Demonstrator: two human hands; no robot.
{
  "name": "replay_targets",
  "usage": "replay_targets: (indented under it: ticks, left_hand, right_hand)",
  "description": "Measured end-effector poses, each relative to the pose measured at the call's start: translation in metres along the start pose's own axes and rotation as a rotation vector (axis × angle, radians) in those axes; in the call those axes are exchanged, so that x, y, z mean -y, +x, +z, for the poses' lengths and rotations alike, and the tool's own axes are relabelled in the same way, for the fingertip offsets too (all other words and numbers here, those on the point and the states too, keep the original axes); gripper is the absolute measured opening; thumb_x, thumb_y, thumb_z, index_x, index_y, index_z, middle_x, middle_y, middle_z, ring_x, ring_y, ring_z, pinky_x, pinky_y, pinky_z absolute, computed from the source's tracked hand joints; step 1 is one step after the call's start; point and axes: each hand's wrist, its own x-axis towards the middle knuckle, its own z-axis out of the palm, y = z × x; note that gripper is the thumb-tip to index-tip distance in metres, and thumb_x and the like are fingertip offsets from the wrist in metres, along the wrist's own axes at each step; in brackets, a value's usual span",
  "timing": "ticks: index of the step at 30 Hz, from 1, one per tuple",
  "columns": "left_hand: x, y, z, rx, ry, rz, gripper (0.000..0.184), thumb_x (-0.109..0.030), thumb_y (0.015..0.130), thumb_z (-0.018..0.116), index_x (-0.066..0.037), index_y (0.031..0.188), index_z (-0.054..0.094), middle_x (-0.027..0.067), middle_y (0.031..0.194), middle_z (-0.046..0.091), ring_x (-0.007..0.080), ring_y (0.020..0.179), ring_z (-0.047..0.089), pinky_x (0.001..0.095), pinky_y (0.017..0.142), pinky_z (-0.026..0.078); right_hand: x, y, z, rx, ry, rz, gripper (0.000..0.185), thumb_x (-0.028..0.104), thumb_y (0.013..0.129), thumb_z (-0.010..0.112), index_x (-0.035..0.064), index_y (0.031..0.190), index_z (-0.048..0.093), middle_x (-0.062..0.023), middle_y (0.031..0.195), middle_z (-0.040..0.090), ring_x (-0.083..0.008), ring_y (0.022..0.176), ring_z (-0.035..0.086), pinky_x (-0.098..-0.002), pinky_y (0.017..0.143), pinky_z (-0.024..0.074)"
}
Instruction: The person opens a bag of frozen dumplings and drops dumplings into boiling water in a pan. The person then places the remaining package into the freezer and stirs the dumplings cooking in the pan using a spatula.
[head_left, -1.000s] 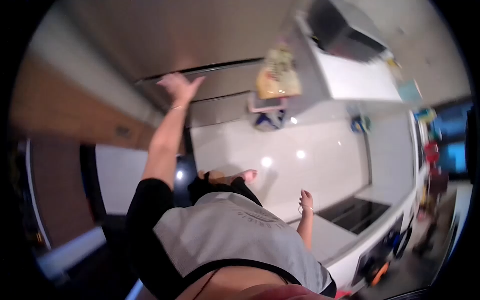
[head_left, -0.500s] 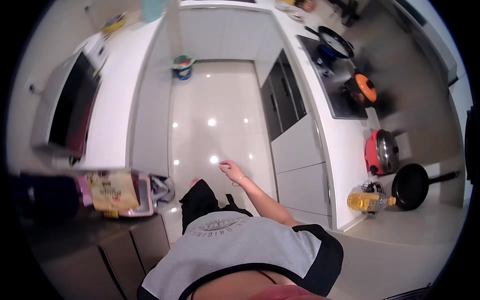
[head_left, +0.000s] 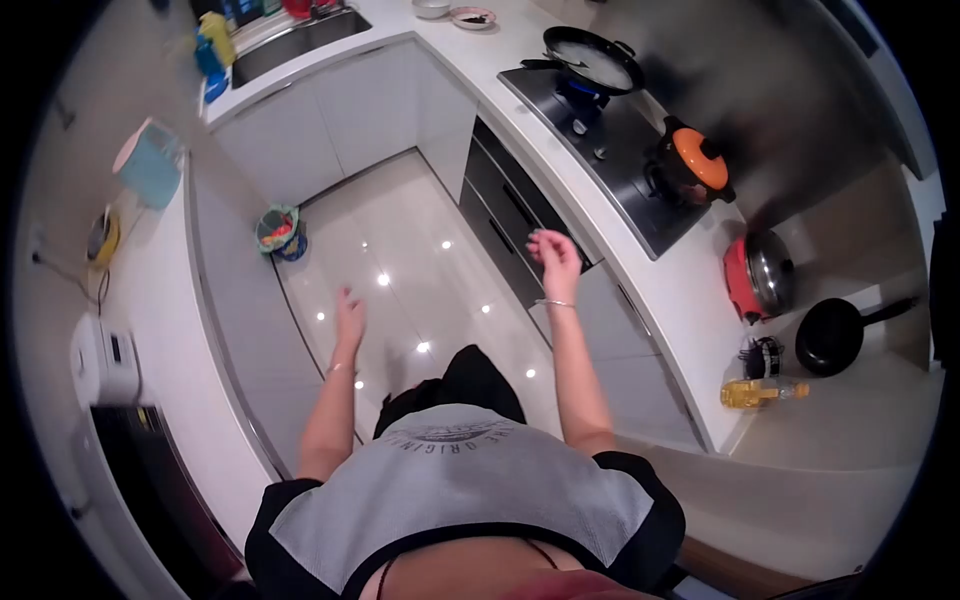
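My left hand [head_left: 350, 318] hangs over the tiled floor, fingers loosely stretched and nothing visible in it. Further right, my right hand [head_left: 555, 257] is raised in front of the dark oven drawers [head_left: 505, 200], its fingers half curled but apart, with no object seen in them. Neither hand touches anything. Beyond the right hand is the black gas hob [head_left: 625, 185]. On its far burner a wok [head_left: 595, 62] with whitish contents sits over a blue flame. A dark pot with an orange lid [head_left: 700, 158] stands on the near burner.
On the right counter are a red cooker [head_left: 760, 275], a black frying pan [head_left: 830, 337] and an oil bottle [head_left: 763, 393]. A sink [head_left: 300, 45] lies at the far left. A lined bin [head_left: 281, 235] stands on the floor. A white rice cooker [head_left: 105, 362] sits on the left counter.
My view has turned and moved further into the kitchen, bringing the sink into sight. My left hand has come into view; my right hand is higher and closer to the hob.
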Motion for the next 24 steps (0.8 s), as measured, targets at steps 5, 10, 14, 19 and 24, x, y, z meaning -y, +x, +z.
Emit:
replay_targets:
  ticks: [5, 10, 14, 19, 24]
  left_hand:
    - [-0.192, 0.125, 0.126, 0.396, -0.334, 0.317, 0.047, -0.01, 0.088, 0.049, -0.002, 0.132, 0.032, 0.0146, 0.129, 0.046, 0.0213, 0.109, 0.053, 0.0319, 0.092, 0.041]
    - [-0.308, 0.18, 0.193, 0.549, -0.687, 0.088, 0.038, -0.02, 0.092, 0.048, -0.002, 0.124, 0.039, 0.0128, 0.123, 0.051, 0.0218, 0.104, 0.058, 0.0311, 0.09, 0.044]
    - [-0.341, 0.236, 0.218, 0.642, -0.589, 0.015, 0.03, -0.023, 0.092, 0.048, -0.003, 0.115, 0.046, 0.0105, 0.117, 0.056, 0.0201, 0.1, 0.06, 0.0323, 0.086, 0.045]
    - [-0.356, 0.314, 0.253, 0.592, -0.521, -0.03, 0.024, -0.019, 0.088, 0.051, -0.006, 0.108, 0.051, 0.0065, 0.106, 0.061, 0.0152, 0.093, 0.061, 0.025, 0.076, 0.045]
    - [-0.365, 0.355, 0.301, 0.98, -0.615, -0.287, 0.021, -0.022, 0.09, 0.046, -0.006, 0.103, 0.051, 0.0067, 0.099, 0.059, 0.0212, 0.09, 0.062, 0.0322, 0.08, 0.046]
  right_hand:
    - [0.052, 0.091, 0.037, -0.07, 0.07, -0.217, 0.017, 0.007, 0.089, 0.054, -0.0013, 0.105, 0.055, -0.0088, 0.091, 0.061, -0.012, 0.079, 0.058, -0.0239, 0.076, 0.0485]
    - [0.044, 0.233, 0.055, -0.049, -0.135, -0.4, 0.015, 0.005, 0.087, 0.057, -0.0008, 0.1, 0.058, -0.0065, 0.09, 0.059, -0.0114, 0.082, 0.058, -0.0236, 0.072, 0.0483]
    - [0.034, 0.316, 0.079, -0.102, -0.391, -0.555, 0.017, 0.003, 0.083, 0.057, 0.0024, 0.1, 0.059, -0.0062, 0.086, 0.055, -0.0131, 0.074, 0.056, -0.0232, 0.065, 0.0465]
    - [0.034, 0.376, 0.089, -0.167, -0.935, -0.721, 0.049, 0.007, 0.075, 0.063, 0.0118, 0.122, 0.051, -0.0132, 0.115, 0.041, -0.0276, 0.096, 0.046, -0.0329, 0.082, 0.0423]
    - [0.023, 0.413, 0.094, -0.148, -1.065, -0.641, 0.033, 0.007, 0.075, 0.06, 0.0115, 0.108, 0.06, -0.0152, 0.106, 0.045, -0.033, 0.094, 0.046, -0.0385, 0.081, 0.042]
